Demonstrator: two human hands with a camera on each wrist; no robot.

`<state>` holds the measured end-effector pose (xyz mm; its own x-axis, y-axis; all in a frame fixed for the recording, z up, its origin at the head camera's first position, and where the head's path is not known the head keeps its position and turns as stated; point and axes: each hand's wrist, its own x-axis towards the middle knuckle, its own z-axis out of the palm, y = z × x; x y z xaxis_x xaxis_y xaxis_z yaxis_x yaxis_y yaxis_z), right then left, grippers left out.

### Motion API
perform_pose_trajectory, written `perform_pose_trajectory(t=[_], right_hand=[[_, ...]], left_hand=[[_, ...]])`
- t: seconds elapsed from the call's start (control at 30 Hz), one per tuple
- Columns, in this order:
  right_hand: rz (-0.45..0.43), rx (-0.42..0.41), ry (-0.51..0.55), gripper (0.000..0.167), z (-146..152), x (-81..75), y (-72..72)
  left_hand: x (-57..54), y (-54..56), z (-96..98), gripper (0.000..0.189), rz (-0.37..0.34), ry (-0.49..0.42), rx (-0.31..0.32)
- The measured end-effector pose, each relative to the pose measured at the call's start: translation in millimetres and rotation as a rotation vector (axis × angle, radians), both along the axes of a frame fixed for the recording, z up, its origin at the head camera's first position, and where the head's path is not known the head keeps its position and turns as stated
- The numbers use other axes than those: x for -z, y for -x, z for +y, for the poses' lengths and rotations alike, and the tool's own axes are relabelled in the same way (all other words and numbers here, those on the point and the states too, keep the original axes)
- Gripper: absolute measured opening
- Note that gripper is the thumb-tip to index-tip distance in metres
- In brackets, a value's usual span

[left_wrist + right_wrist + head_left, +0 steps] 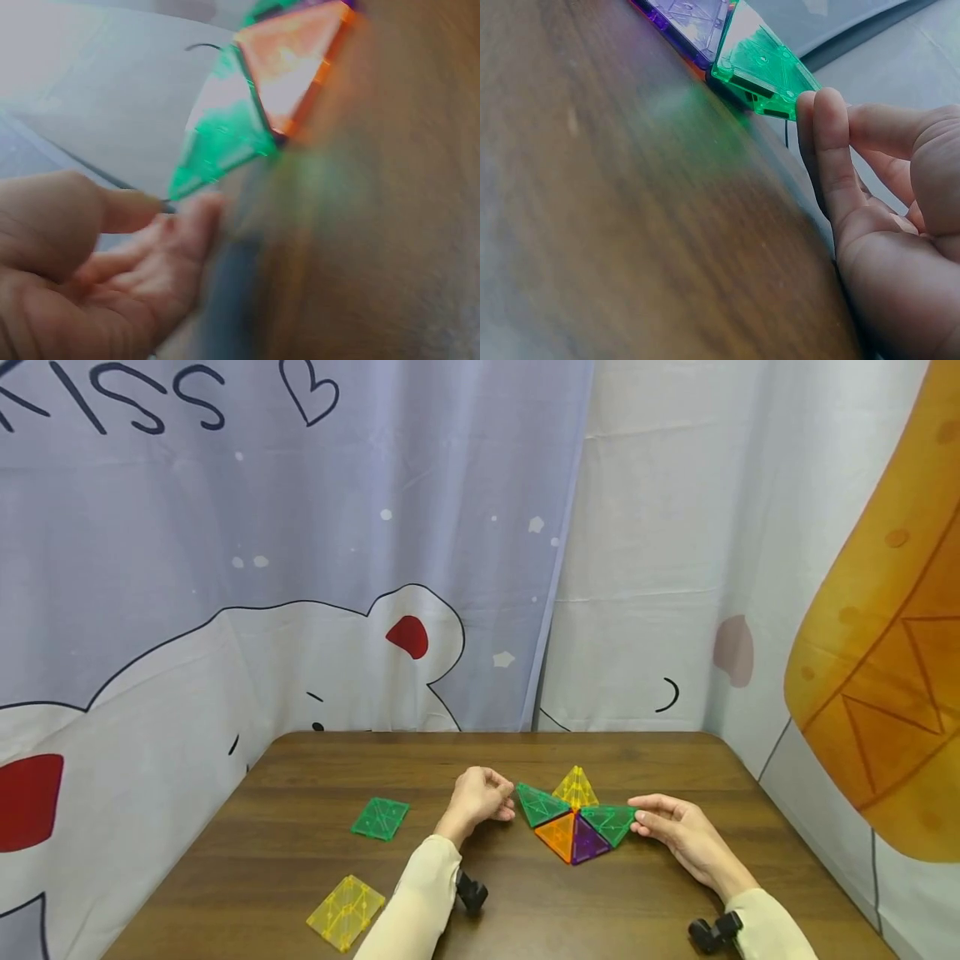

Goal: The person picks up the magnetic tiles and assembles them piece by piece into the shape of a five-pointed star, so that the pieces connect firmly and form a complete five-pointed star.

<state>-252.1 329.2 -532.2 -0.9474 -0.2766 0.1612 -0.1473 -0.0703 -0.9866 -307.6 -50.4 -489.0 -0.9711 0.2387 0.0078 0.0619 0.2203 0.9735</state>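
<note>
Magnetic triangle tiles stand joined in a fan at the table's right centre. An orange triangle tile (557,837) and a purple triangle tile (589,841) form its front. Beside the orange one, a left green triangle tile (542,804) tilts up, its outer corner pinched by my left hand (477,799). My right hand (686,839) pinches the outer corner of the right green triangle tile (611,822), next to the purple one. This grip shows closely in the right wrist view. Behind the fan rises a yellow tile piece (576,787); its lower part is hidden.
On the wooden table (300,827) left of my arm lie a green square tile (381,818) and yellow tiles (346,912). A printed curtain (300,552) hangs behind the table's back edge. Each wrist carries a small black camera (471,892).
</note>
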Motion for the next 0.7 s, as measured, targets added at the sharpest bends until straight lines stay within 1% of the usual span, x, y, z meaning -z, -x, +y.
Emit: perform_pose_trajectory(t=[0.07,0.13,0.2,0.23,0.3,0.37,0.43,0.6,0.7], right_hand=[[0.006,0.003,-0.001,0.040,0,-0.6,-0.4],[0.004,0.022,-0.011,0.041,-1,-0.4,-0.6],[0.006,0.039,-0.034,0.042,-2,0.2,-0.5],[0.009,0.048,-0.047,0.043,-2,0.7,-0.3],[0.014,0.065,-0.070,0.044,-4,1.9,0.5],[0.029,0.072,-0.091,0.044,-5,2.8,1.1],[0.039,0.083,-0.098,0.043,-6,3.8,1.2],[0.066,0.088,-0.111,0.038,-8,3.8,-0.4],[0.085,0.081,-0.147,0.034,-8,2.5,-1.4]], left_hand=[[-4.5,-4.9,-0.2,0.020,-0.118,0.016,0.078],[-7.8,-9.5,0.5,0.028,-0.208,0.048,0.181],[-9.9,-13.0,2.2,0.035,-0.257,0.068,0.276],[-10.7,-14.4,3.3,0.036,-0.269,0.069,0.312],[-12.2,-16.5,5.9,0.039,-0.272,0.057,0.356],[-12.8,-17.1,8.2,0.039,-0.260,0.039,0.374],[-12.8,-17.0,10.1,0.039,-0.246,0.019,0.374],[-11.7,-15.4,11.6,0.034,-0.208,-0.007,0.335],[-11.2,-14.0,12.0,0.031,-0.178,-0.012,0.315]])
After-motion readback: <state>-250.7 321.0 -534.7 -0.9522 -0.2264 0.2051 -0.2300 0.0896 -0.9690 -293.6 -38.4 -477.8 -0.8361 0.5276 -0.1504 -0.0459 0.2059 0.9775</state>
